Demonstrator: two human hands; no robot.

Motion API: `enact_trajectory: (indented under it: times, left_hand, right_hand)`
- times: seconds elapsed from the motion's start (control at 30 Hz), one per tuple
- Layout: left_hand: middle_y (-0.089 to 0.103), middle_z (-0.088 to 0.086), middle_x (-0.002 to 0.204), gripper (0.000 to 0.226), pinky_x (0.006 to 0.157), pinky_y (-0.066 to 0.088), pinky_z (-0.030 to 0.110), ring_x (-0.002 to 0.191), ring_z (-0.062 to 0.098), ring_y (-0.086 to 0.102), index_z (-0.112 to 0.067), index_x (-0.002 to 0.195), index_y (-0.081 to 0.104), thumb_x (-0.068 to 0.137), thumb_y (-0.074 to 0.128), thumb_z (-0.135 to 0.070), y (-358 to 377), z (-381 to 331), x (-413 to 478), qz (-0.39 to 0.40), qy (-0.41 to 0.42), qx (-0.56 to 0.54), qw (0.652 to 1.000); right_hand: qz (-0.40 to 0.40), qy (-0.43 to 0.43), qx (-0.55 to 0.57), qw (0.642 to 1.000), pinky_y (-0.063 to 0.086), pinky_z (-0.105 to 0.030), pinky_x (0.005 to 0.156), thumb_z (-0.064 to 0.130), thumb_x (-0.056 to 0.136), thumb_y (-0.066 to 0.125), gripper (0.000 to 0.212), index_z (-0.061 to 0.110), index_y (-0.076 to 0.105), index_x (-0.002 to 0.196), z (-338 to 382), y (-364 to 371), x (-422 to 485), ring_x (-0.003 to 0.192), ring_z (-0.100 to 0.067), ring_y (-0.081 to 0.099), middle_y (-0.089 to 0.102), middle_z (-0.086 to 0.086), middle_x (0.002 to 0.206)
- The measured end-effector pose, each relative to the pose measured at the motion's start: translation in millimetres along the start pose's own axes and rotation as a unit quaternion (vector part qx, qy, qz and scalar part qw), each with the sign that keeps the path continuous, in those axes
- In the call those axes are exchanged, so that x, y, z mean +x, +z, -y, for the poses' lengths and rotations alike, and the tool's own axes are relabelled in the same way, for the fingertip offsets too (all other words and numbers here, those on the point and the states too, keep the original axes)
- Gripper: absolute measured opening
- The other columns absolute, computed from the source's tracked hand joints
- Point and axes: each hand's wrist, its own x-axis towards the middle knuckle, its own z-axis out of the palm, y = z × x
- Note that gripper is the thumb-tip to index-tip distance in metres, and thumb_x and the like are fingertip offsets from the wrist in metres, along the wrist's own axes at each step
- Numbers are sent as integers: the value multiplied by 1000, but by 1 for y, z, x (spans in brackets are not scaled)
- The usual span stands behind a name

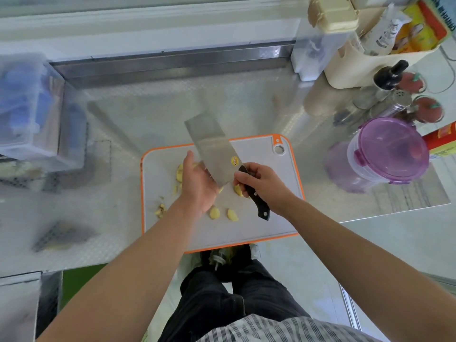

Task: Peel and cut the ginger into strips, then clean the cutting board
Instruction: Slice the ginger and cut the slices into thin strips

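Ginger down on the board, blade up between both hands!

The ginger (232, 215) lies in peeled yellow chunks scattered over the cutting board (271, 223), with small scraps near its left edge; chunks rather than strips so far, by my reading. Above them the cleaver (212, 149) is lifted clear, tip pointing away. The right hand (259, 181) is wrapped round the black handle just behind the blade, and the left hand (199, 183) lies flat and uncurled against the blade's lower edge, seemingly brushing off stuck bits. Whether a sliver sits under that palm, I can't make out. That's the danger: bare skin at the edge, and a slide along it could nick the palm. The board also sits right at the counter's (98, 218) front edge, so a hard shove could tip it.
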Motion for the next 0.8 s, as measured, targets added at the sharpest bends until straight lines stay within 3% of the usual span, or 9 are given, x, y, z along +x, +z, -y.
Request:
enact_trajectory:
  times: [0.13,0.3,0.4,0.5,0.6,0.63,0.67,0.73,0.8]
  left_hand:
    - [71,7,106,39,94,44,39,102,23,63,-13,120,58,103,32,-36,-17,-3,-7,9,-3,-26,1000]
    - [70,10,80,27,67,59,29,74,19,68,-2,91,61,102,40,-13,-21,-1,-9,-77,25,-45,996]
    - [65,7,70,22,66,56,32,70,20,62,-4,80,66,94,48,-5,-26,4,-6,-141,95,65,983]
    - [68,2,77,17,78,48,30,80,18,63,-12,82,73,89,60,-20,-31,10,-4,-169,209,350,897]
    - [73,4,94,20,85,45,30,95,23,64,-13,95,76,89,58,-16,-32,10,-3,-235,338,549,727]
    - [74,4,94,20,86,46,32,95,24,64,-15,95,77,88,58,-16,-33,10,-2,-247,364,569,695]
    - [74,3,93,20,85,47,32,93,23,64,-16,95,76,90,57,-19,-32,10,-4,-237,363,552,712]
    - [73,4,91,24,77,51,32,84,17,65,-14,99,71,96,51,-26,-20,9,-12,-137,221,384,886]
    - [72,11,94,32,74,57,33,83,21,68,-5,107,64,101,43,-28,-10,13,-19,-19,46,166,985]
  right_hand:
    - [18,22,-1,1000,44,-28,58,13,92,61,11,3,61,88,-8,15,4,56,-20,48,61,-14,75]
    - [-47,17,2,999,44,-25,56,14,93,60,15,-1,60,90,-8,18,4,53,-17,49,62,-7,70]
    - [-109,12,14,994,43,-27,54,13,94,59,18,-2,59,85,-8,7,0,50,-16,48,58,-8,65]
    - [-92,20,22,995,45,-27,57,14,94,59,18,-1,60,83,-9,-2,-6,53,-16,49,58,-12,71]
    - [-67,18,38,997,45,-24,56,12,95,57,15,0,60,86,-12,0,-11,55,-15,49,61,-9,74]
    - [-65,16,47,997,45,-24,56,12,95,57,15,0,60,87,-13,1,-12,55,-15,49,61,-9,75]
    - [-61,16,58,996,45,-24,57,13,96,56,16,0,60,87,-13,1,-12,56,-15,49,62,-10,77]
    - [-44,24,73,996,46,-23,58,14,96,55,17,-1,61,91,-12,2,-12,57,-15,50,63,-11,79]
    - [-24,33,66,997,47,-22,57,14,96,55,19,-4,60,97,-11,3,-13,56,-13,51,64,-12,81]
